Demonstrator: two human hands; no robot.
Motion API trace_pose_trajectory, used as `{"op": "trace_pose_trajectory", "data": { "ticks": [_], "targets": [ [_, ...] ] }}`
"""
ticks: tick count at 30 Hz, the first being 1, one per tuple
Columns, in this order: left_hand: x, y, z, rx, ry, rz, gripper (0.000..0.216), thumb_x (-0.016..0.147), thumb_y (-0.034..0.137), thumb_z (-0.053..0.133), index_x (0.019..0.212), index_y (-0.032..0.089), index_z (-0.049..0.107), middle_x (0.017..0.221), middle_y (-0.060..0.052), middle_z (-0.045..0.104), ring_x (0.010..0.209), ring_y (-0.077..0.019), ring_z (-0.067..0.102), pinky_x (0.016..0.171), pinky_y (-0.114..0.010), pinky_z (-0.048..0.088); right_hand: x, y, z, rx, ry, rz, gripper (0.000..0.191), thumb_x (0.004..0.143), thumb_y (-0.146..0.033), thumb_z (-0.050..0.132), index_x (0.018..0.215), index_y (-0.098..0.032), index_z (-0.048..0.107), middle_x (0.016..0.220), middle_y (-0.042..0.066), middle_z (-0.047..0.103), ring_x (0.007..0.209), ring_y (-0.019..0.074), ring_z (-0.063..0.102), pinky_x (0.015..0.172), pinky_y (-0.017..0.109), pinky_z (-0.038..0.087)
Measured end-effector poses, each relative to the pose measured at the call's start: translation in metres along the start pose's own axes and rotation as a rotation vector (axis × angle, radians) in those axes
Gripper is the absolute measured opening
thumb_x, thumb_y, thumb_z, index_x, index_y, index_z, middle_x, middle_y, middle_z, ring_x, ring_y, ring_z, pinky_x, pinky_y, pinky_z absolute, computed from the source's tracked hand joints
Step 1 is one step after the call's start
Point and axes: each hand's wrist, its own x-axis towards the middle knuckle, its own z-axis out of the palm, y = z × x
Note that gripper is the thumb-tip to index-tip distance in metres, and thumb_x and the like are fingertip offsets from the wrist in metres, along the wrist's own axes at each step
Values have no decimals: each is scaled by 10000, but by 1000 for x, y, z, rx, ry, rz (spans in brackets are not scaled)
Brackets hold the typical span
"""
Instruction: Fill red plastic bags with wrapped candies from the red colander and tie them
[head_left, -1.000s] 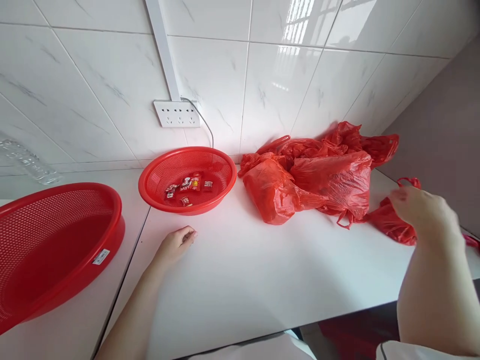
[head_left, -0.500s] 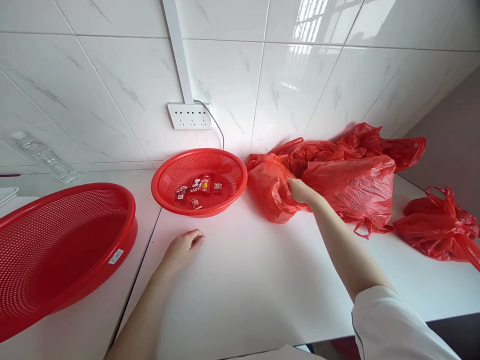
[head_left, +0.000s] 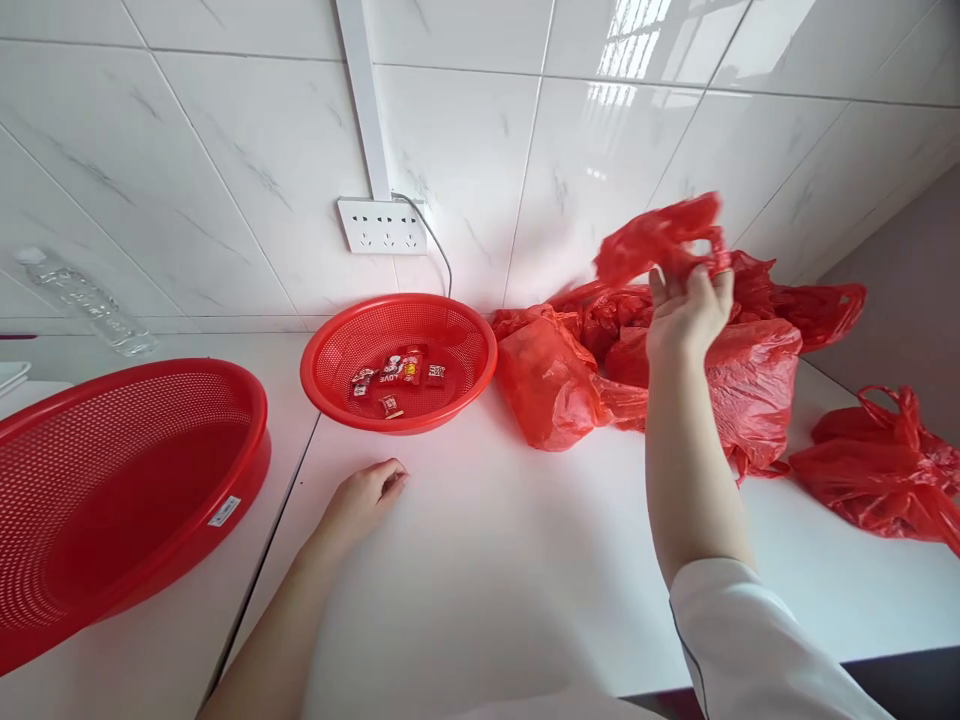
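- A red plastic bag (head_left: 660, 240) is pinched at the fingertips of the right hand (head_left: 686, 315), which is raised above the counter with the palm turned toward the wall; the bag is lifted clear of the pile and shows blurred.
- The right forearm is held upright, with a white sleeve (head_left: 757, 640) at the lower edge.
- Just below and behind the raised hand, a heap of red bags (head_left: 750, 380) is seen against the tiled wall, with one bulging bag (head_left: 551, 385) at its left end.
- A further crumpled red bag (head_left: 881, 470) lies apart to the right.
- The left hand (head_left: 364, 497) is rested on the white counter (head_left: 487, 570), fingers loosely curled under, with nothing held.
- Just beyond the left hand, a small red basket (head_left: 397, 415) is placed by the wall, and a few small wrapped sweets (head_left: 394, 372) lie inside it.
- A large red basket (head_left: 112, 490) with a white label is placed at the far left.
- A wall socket (head_left: 382, 227) is mounted above the small basket, and a clear plastic bottle (head_left: 82, 300) lies at the left by the wall.
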Motion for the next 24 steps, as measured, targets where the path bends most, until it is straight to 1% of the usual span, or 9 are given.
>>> {"op": "trace_pose_trajectory", "data": {
  "ticks": [3,6,10,13,15,17,20,22,24],
  "targets": [
    [1,4,2,-47,18,15,251,910,417,414,813,233,555,787,16,637,720,-166,567,673,-257,418,-14,-34,9,126,-123,32,154,798,-208,504,946,-248,499,1004,53,644,931,192,657,858,401,534],
    [-2,20,3,-175,110,35,263,909,435,445,870,218,588,863,-13,645,781,-174,582,703,-268,448,-59,-65,16,33,-447,261,82,825,-229,565,905,-238,575,874,33,656,787,194,663,739,391,567],
    [-16,58,-5,-438,329,124,316,905,421,505,1148,223,545,1195,-74,588,1108,-225,552,873,-317,483,-118,-87,21,1,-761,567,107,861,-330,608,916,-238,597,860,14,656,735,182,667,669,357,583],
    [-21,86,-23,-552,363,231,463,904,444,508,1318,244,448,1396,-99,467,1302,-275,433,1034,-416,418,-142,-90,27,63,-934,779,157,891,-368,577,972,-233,589,888,18,658,725,174,677,700,364,588],
    [-18,100,-35,-552,274,285,587,883,495,528,1401,261,380,1489,-100,371,1386,-306,329,1115,-481,327,-149,-91,31,119,-1016,851,179,900,-363,569,1018,-229,589,920,21,661,756,167,682,741,359,585],
    [-12,110,-44,-547,105,350,750,816,530,615,1456,287,310,1542,-93,294,1432,-334,233,1140,-517,281,-153,-90,34,149,-1059,868,174,897,-345,577,1013,-218,605,949,26,663,825,162,678,792,342,576],
    [-5,123,-45,-550,-168,465,927,684,442,777,1464,283,303,1489,-118,383,1385,-359,330,1090,-512,377,-154,-88,34,164,-1010,887,150,869,-325,615,968,-213,622,890,16,660,776,133,662,743,283,578],
    [-4,129,-42,-513,-262,464,778,717,354,755,1403,249,401,1349,-119,536,1238,-328,514,1006,-478,473,-151,-85,32,177,-917,928,161,840,-319,643,964,-219,615,810,0,644,652,112,634,637,244,571],
    [-6,130,-41,-470,-270,402,599,771,294,692,1330,236,484,1240,-90,614,1103,-281,607,940,-437,523,-146,-81,29,165,-807,928,180,827,-326,648,965,-221,602,784,-1,631,591,107,609,549,223,545]
  ]
}}
